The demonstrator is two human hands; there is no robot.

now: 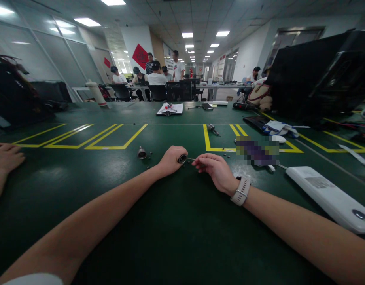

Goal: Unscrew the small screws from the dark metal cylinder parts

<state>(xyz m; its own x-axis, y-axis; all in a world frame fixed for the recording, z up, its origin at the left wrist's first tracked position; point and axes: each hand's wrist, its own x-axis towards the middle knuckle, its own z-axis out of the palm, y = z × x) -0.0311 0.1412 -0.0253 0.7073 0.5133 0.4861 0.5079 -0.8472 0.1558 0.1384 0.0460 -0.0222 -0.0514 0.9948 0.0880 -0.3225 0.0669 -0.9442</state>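
My left hand (171, 160) is closed round a small dark metal cylinder (182, 159), its open end facing right. My right hand (215, 169), with a pale watch on the wrist, pinches a thin metal pin (191, 159) whose tip points at the cylinder's opening. Both hands rest low over the green table mat (176, 221). A second small metal cylinder (142, 152) lies on the mat to the left of my left hand, with several tiny dark screws scattered near it.
Another person's hand (4, 158) rests at the left edge. A white flat device (330, 198) lies at right, a screwdriver (213, 129) and clipboard (169, 109) farther back. Black cases stand at the right rear. People sit at far tables.
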